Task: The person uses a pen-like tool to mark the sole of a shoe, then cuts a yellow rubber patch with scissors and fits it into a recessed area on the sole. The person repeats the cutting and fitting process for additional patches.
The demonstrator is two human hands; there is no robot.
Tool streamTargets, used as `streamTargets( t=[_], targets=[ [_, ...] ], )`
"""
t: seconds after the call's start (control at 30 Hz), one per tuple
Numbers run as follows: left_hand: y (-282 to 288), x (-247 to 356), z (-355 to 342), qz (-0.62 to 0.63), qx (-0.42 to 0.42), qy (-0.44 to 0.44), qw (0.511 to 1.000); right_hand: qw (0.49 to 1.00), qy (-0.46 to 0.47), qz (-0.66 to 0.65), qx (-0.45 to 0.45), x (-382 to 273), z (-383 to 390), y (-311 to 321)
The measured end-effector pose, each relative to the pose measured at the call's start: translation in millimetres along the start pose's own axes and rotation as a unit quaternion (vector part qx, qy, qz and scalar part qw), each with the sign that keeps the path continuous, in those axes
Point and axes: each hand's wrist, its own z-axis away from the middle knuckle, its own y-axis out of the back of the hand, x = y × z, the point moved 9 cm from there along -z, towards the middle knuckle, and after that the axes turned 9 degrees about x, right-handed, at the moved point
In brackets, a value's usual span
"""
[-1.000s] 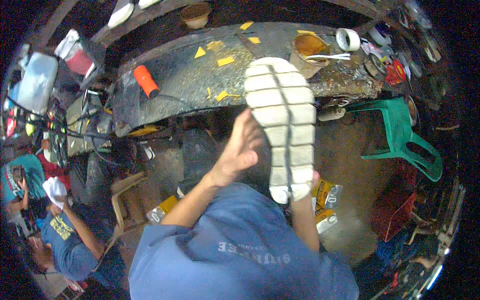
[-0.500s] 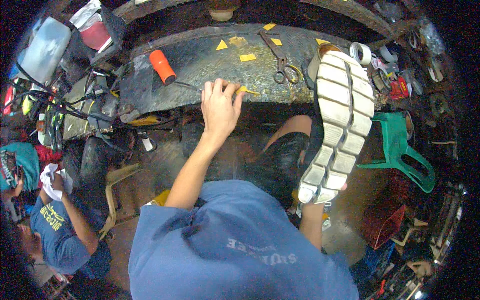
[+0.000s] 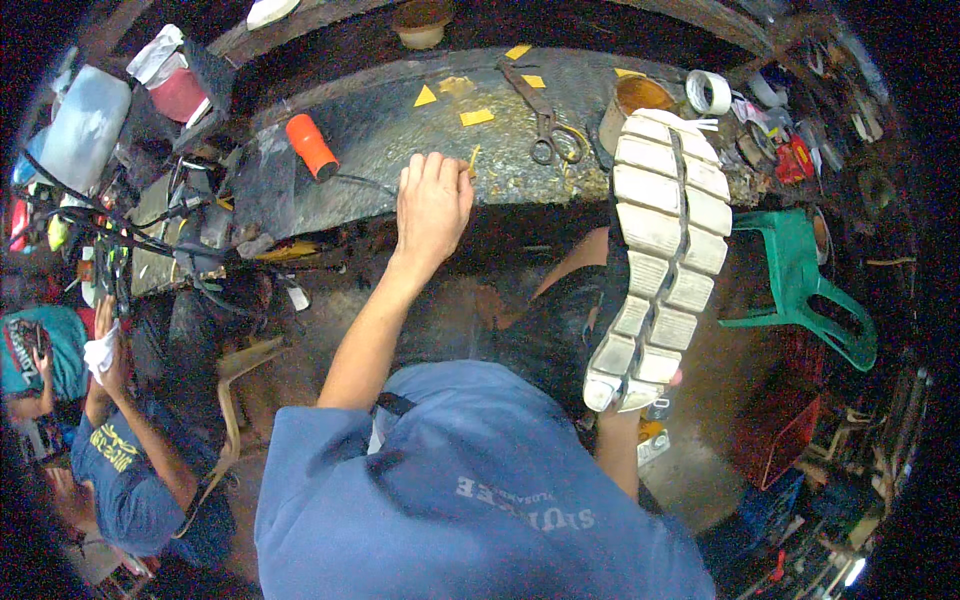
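While the left hand (image 3: 432,205) reaches out over the near edge of the dark curved workbench (image 3: 400,150), its fingers are drawn together around a thin yellow sliver (image 3: 473,160), pinched at the fingertips at about one o'clock from the knuckles. Shoe (image 3: 655,260) held sole-up at three o'clock from that hand, well apart from it; pale grey blocky tread faces the camera, toe end toward the bench, heel end toward the body. Right hand (image 3: 640,395) mostly hidden under the heel; only a fingertip shows at the sole's lower edge, so it grips the shoe from beneath, but how the fingers lie cannot be told. On the bench: scissors (image 3: 545,120) at one o'clock from the left hand, near it; orange cylinder (image 3: 312,146) at ten o'clock, with a dark cord running from it; yellow scraps (image 3: 476,116) scattered at twelve o'clock. Open tin (image 3: 632,100) just beyond the shoe's toe, roll of white tape (image 3: 709,91) beside it. Green plastic stool (image 3: 805,285) at three o'clock from the shoe. Another person in a blue shirt (image 3: 125,480) sits at eight o'clock, at the frame's left edge.
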Motion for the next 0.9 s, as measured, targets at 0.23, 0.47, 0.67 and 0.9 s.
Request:
streamTargets(
  t=[0.23,0.47,0.67,0.9],
  targets=[
    [3,-46,-41,-0.123,0.061,0.012,0.990,1.000,-0.002,0.003,0.000,4,4,1],
    [-30,-26,-59,-0.095,0.001,-0.039,0.995,1.000,-0.015,0.000,0.003,13,4,1],
    [-57,-16,-70,-0.082,-0.067,-0.009,0.994,0.999,-0.032,0.022,0.005,23,4,-8],
    [-42,-16,-73,0.144,-0.088,0.103,0.980,0.995,-0.044,0.072,0.057,26,6,25]
  ],
)
